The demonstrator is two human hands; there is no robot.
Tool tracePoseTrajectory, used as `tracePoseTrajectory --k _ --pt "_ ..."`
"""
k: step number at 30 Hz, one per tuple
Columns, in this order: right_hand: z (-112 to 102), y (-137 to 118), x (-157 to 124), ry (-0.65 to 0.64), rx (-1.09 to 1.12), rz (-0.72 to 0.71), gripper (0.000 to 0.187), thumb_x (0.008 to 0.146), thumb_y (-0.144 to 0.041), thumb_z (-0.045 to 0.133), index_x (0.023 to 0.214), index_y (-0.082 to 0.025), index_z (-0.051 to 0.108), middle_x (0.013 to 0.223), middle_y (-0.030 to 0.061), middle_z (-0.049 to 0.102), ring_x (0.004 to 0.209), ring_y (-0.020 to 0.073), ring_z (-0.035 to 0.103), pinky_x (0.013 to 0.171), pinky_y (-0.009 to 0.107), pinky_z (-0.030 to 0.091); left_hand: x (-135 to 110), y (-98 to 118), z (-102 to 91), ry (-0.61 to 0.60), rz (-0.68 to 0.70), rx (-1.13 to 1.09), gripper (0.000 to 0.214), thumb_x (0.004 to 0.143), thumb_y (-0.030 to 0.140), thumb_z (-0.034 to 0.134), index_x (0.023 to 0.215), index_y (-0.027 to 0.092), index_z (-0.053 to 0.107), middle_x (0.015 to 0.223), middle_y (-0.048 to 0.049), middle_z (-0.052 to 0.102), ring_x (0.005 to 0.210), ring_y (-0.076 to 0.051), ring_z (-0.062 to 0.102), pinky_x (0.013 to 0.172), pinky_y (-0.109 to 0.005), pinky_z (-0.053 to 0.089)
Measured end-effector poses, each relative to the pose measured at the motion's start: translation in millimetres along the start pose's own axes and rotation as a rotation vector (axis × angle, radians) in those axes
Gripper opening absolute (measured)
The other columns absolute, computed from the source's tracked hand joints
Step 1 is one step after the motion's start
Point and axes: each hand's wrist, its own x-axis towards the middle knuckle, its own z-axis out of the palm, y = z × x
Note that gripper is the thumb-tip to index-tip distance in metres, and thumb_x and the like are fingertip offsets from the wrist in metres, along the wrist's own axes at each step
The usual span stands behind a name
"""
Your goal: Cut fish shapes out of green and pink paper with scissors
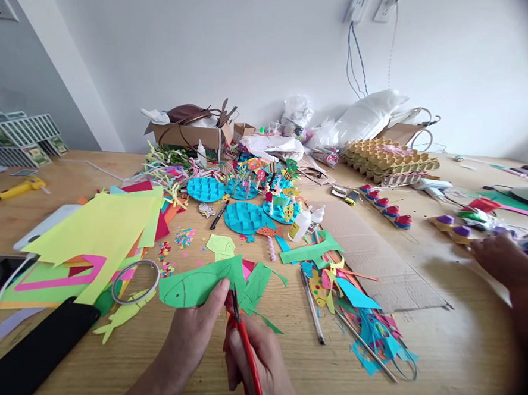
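My left hand (196, 324) pinches a piece of green paper (191, 283) that bears a drawn fish outline with an eye and a curved gill line. In my right hand (255, 346) is a pair of scissors (250, 357) with red handles, its blades at the right end of the green paper beside my left thumb. Behind the blades lies another green paper piece (257, 283). A pale yellow paper with a fish drawing (220, 245) rests just beyond. To the left, a yellow-green paper fish (127, 313) lies partly under a roll of tape (136, 282).
Coloured paper sheets (96, 223) are stacked at left near a black strap-like object (35, 350). Paper scraps (376, 329), a pen (313, 308) and a cardboard sheet (372, 252) lie at right. Blue discs (249, 218) and glue bottles (300, 225) stand beyond. Another person's hand (499, 259) is at far right.
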Motion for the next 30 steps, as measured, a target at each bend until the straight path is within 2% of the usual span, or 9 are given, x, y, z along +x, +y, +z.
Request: tracePoseTrajectory --k 7,15,20,25,30 --pt "1.1 -4.4 -0.1 0.003 0.019 0.035 0.056 0.079 -0.071 0.031 0.057 -0.020 0.039 0.040 -0.0059 0.037 0.036 0.0076 0.034 0.037 0.018 0.028 0.2 0.1 1.0 0.010 0.000 0.012 0.013 0.073 0.033 0.060 0.079 0.023 0.066 0.092 -0.0027 0.070 0.101 -0.024 0.058 0.092 -0.032 0.043" --pt "0.9 -0.2 -1.2 0.007 0.051 0.018 0.053 0.081 -0.067 0.033 0.057 -0.020 0.038 0.040 -0.0061 0.037 0.036 0.0074 0.033 0.037 0.018 0.027 0.1 3.8 0.7 0.006 0.048 0.073 0.012 0.073 0.031 0.059 0.078 0.024 0.067 0.084 -0.0018 0.071 0.103 -0.025 0.057 0.102 -0.034 0.033" --pt "1.5 3.8 -1.4 0.024 0.061 0.019 0.054 0.081 -0.067 0.033 0.055 -0.021 0.036 0.039 -0.0062 0.036 0.036 0.0073 0.031 0.037 0.018 0.026 -0.2 -1.6 1.0 -0.037 0.038 0.043 0.014 0.075 0.031 0.057 0.067 0.023 0.066 0.078 -0.0018 0.071 0.090 -0.023 0.062 0.096 -0.034 0.039" --pt "2.0 5.1 -1.0 0.027 0.051 0.025 0.055 0.080 -0.069 0.033 0.054 -0.021 0.037 0.039 -0.0060 0.037 0.035 0.0074 0.031 0.036 0.018 0.026 -1.9 -6.3 1.8 -0.037 -0.018 -0.020 0.018 0.076 0.031 0.057 0.063 0.022 0.065 0.077 -0.0022 0.070 0.087 -0.022 0.062 0.088 -0.032 0.046" --pt "1.3 6.6 -1.0 0.038 0.035 0.007 0.054 0.081 -0.067 0.031 0.054 -0.021 0.038 0.038 -0.0055 0.037 0.036 0.0082 0.032 0.037 0.019 0.027 -2.0 -5.6 2.8 -0.031 -0.018 -0.019 0.014 0.075 0.033 0.058 0.078 0.022 0.067 0.088 -0.0032 0.069 0.091 -0.023 0.060 0.087 -0.033 0.047"
